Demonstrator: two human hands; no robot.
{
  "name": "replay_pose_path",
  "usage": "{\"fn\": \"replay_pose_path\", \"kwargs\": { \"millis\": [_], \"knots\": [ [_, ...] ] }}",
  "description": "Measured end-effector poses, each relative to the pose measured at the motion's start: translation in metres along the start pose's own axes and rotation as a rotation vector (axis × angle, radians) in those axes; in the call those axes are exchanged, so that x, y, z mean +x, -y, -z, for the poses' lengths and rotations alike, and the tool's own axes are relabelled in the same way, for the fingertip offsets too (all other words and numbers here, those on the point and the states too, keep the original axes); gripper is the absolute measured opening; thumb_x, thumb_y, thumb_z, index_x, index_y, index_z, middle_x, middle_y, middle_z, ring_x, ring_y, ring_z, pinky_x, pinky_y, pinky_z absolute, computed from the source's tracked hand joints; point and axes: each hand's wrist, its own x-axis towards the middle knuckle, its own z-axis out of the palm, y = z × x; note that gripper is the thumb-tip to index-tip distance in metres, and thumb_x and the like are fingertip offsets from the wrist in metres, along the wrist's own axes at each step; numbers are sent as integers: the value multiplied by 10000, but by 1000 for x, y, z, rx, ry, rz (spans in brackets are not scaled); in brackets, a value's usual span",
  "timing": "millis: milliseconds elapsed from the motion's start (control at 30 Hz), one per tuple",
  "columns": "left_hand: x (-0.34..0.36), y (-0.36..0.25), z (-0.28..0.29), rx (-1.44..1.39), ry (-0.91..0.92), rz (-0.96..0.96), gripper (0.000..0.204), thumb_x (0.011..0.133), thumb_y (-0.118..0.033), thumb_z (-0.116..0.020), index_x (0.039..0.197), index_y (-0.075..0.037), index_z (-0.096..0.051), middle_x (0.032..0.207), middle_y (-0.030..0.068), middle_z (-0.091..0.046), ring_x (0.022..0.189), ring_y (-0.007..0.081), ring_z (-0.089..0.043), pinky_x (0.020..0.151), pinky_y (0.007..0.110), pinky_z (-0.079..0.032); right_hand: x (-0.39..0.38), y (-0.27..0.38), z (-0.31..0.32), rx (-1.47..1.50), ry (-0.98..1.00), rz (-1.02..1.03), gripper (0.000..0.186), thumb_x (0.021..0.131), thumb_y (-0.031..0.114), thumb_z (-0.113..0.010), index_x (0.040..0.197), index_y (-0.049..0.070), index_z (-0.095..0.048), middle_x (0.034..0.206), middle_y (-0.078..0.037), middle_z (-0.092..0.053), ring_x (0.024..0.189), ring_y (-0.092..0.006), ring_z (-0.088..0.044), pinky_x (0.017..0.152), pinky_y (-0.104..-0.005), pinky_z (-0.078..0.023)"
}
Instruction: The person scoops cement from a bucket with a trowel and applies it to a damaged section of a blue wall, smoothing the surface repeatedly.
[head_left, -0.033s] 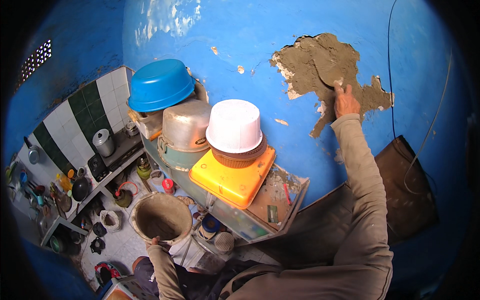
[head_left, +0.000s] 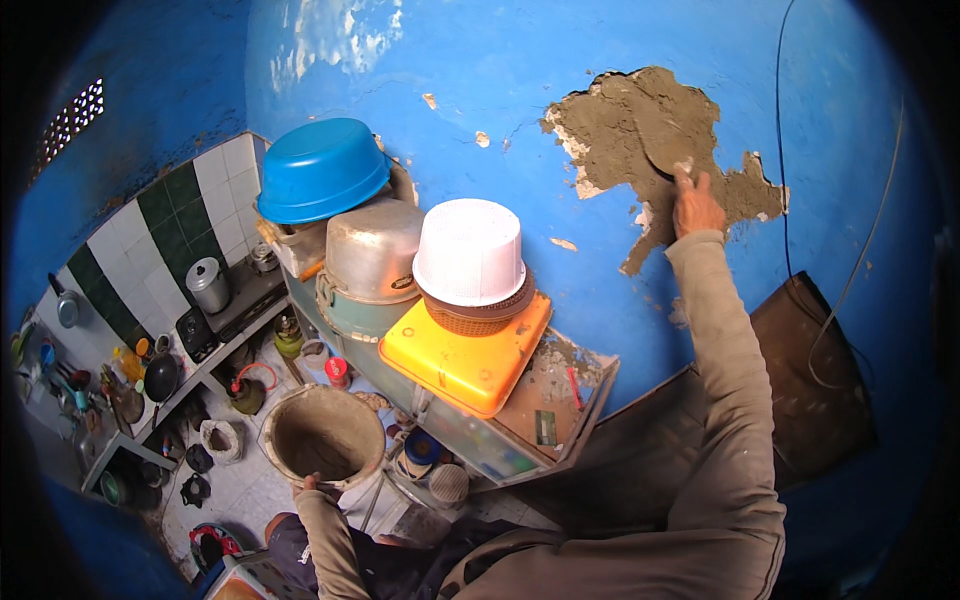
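Note:
My right hand (head_left: 697, 205) is up at the blue wall, its fingers closed on a mortar-smeared trowel (head_left: 664, 140). The blade lies against a patch of grey-brown mortar (head_left: 610, 125) with ragged edges, where bare plaster shows at the left. Low in front of me, my left hand (head_left: 313, 488) grips the near rim of a bucket (head_left: 283, 470). Mortar coats the bucket's inside walls, and some wet mortar lies at its bottom. My left fingers are partly hidden by the rim.
Between bucket and wall stands a cabinet (head_left: 590, 400) stacked with an orange tray (head_left: 450, 370), white basket (head_left: 470, 250), metal pot (head_left: 372, 250) and blue basin (head_left: 322, 170). A kitchen counter (head_left: 250, 305) with pots runs along the left. Black cable (head_left: 781, 130) hangs down the wall.
My right hand and the trowel have shifted slightly right and downward over the mortar patch. The left hand and bucket stay in place.

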Motion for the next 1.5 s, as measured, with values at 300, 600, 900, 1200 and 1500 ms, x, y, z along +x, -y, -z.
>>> {"fn": "replay_pose_path", "kwargs": {
  "millis": [300,600,900,1200,1500],
  "knots": [
    [15,6,11,-90,57,39,198,816,-102,-571,999,-132,-502,710,24,-571,475,139,-472,410,309,-411,-21,-2,20,107,-19,1,466,771,44,-502,1199,226,-477,1008,-155,-475,747,-370,-591,616,-462,-476],
    [39,29,30,-95,7,94,268,806,-108,-586,1052,-132,-483,764,39,-578,569,192,-508,459,392,-434,-29,0,11,115,136,-39,370,811,79,-465,1158,200,-510,1050,-182,-483,767,-374,-590,622,-473,-467],
    [17,13,10,-66,12,46,241,822,-61,-543,1046,-119,-476,739,20,-554,545,162,-484,455,329,-428,-6,26,-8,166,59,34,378,797,48,-464,1149,174,-509,980,-179,-469,762,-374,-587,632,-457,-475],
    [10,-6,14,-29,26,48,149,838,-74,-521,981,-96,-488,672,1,-484,492,108,-427,413,255,-369,-53,-2,4,351,18,-242,335,831,141,-483,1162,186,-517,996,-193,-478,815,-387,-557,680,-466,-450],
    [-43,-48,-7,146,350,-211,309,855,-119,-485,1159,-85,-449,880,29,-544,677,149,-536,533,299,-504,-147,20,-25,987,-183,-355,294,844,219,-507,1026,-3,-567,895,-191,-555,835,-378,-539,741,-427,-431]
  ]
}}
